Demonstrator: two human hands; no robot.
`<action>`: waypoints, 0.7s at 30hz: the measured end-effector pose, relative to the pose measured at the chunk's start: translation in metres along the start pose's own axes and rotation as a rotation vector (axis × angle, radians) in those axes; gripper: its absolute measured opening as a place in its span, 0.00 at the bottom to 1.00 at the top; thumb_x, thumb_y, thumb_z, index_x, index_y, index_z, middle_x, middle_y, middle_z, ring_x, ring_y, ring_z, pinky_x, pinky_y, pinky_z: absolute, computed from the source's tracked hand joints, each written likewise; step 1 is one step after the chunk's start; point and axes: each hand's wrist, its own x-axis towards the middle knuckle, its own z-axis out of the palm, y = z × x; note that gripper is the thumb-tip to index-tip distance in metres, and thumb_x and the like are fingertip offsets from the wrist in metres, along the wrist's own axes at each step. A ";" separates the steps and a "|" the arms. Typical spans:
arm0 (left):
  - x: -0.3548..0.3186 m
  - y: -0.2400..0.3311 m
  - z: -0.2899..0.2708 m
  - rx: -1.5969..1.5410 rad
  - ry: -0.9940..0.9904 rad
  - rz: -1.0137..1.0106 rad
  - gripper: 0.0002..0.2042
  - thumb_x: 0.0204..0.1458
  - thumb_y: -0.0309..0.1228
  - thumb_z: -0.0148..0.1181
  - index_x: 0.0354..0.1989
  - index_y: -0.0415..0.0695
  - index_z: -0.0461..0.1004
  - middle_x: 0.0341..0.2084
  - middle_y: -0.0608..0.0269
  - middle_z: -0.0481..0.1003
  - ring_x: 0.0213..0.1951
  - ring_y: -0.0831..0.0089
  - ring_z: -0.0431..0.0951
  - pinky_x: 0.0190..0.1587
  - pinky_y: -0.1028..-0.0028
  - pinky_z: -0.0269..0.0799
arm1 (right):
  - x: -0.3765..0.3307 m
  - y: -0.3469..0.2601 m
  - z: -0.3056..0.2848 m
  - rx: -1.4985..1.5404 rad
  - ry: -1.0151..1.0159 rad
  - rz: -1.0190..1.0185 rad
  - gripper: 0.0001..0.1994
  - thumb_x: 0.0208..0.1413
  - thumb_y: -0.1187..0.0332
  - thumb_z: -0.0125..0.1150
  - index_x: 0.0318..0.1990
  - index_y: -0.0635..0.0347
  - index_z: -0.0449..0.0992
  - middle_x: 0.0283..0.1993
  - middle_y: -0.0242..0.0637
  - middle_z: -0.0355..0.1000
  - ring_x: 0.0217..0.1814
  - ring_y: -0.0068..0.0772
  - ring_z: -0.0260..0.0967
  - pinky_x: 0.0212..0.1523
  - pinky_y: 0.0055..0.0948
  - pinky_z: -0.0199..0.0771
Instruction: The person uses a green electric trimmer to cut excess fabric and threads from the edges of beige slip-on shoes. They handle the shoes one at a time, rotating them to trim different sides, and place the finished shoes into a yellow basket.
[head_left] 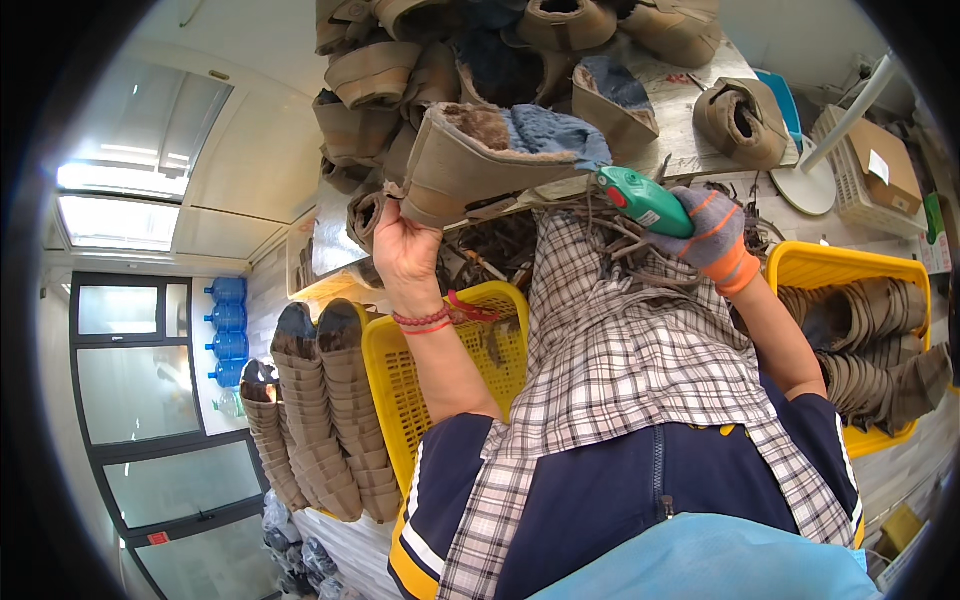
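Pinched in my bare left hand is the lower left end of a beige shoe upper with brown and blue fleece lining, held up off the table. A red bracelet is on that wrist. My right hand, in a grey and orange knit glove, is closed around a green handheld electric cutter with a red button. The cutter's front end is at the right edge of the upper, by the blue fleece; whether the blade touches it I cannot tell.
Several more uppers are piled on the worktable, with one rolled upper at the right. Brown trimmings hang below. Yellow baskets flank me; the right one holds stacked uppers. Tall stacks stand at left.
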 end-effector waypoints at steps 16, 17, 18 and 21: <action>-0.017 -0.032 -0.005 -0.030 -0.244 0.009 0.18 0.64 0.30 0.36 0.56 0.31 0.62 0.57 0.44 0.66 0.58 0.56 0.67 0.61 0.54 0.65 | 0.013 -0.035 -0.009 0.047 0.041 -0.114 0.24 0.33 0.52 0.76 0.35 0.57 0.78 0.27 0.41 0.74 0.26 0.44 0.73 0.27 0.35 0.73; -0.019 -0.036 -0.003 -0.011 -0.224 0.052 0.18 0.64 0.30 0.36 0.57 0.31 0.62 0.57 0.45 0.66 0.59 0.56 0.67 0.61 0.54 0.65 | 0.013 -0.038 -0.011 0.048 0.045 -0.111 0.24 0.33 0.52 0.76 0.35 0.57 0.78 0.27 0.41 0.75 0.27 0.45 0.73 0.27 0.35 0.73; -0.023 -0.042 0.000 0.005 -0.233 0.078 0.17 0.63 0.29 0.38 0.56 0.31 0.62 0.57 0.45 0.66 0.58 0.57 0.68 0.61 0.54 0.65 | 0.014 -0.041 -0.012 0.049 0.051 -0.110 0.24 0.33 0.52 0.77 0.36 0.58 0.78 0.27 0.42 0.75 0.27 0.45 0.73 0.28 0.35 0.73; -0.033 -0.058 0.011 0.038 -0.277 0.143 0.16 0.61 0.26 0.44 0.56 0.31 0.63 0.56 0.46 0.67 0.58 0.58 0.68 0.62 0.55 0.64 | 0.015 -0.048 -0.015 0.121 -0.002 -0.034 0.25 0.33 0.53 0.77 0.36 0.59 0.78 0.28 0.42 0.75 0.28 0.45 0.74 0.30 0.35 0.74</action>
